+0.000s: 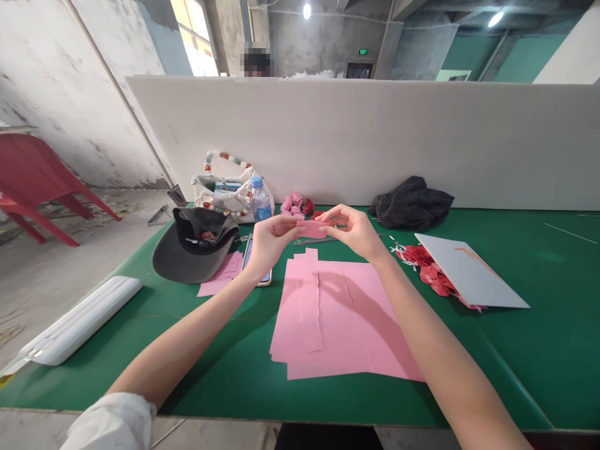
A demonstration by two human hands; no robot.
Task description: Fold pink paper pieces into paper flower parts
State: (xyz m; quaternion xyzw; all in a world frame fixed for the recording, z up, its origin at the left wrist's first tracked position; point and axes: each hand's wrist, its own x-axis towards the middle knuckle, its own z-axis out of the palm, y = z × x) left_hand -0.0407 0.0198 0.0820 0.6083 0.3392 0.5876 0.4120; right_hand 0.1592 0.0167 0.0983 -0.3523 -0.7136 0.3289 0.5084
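Note:
A small pink piece of paper is stretched between my two hands, raised over the far part of the table. My left hand pinches its left end between thumb and fingers. At the other end, my right hand grips the paper the same way. Beneath my hands lie several pink sheets, overlapping, with a torn strip on top. Thin dark wires lie just behind the sheets. Pink folded paper flowers sit beyond my hands, beside darker red ones.
Left on the green table are a dark cap, a phone, a water bottle, a beaded bag and a white case. Right are black cloth and red paper flowers under a white board. A white partition stands behind.

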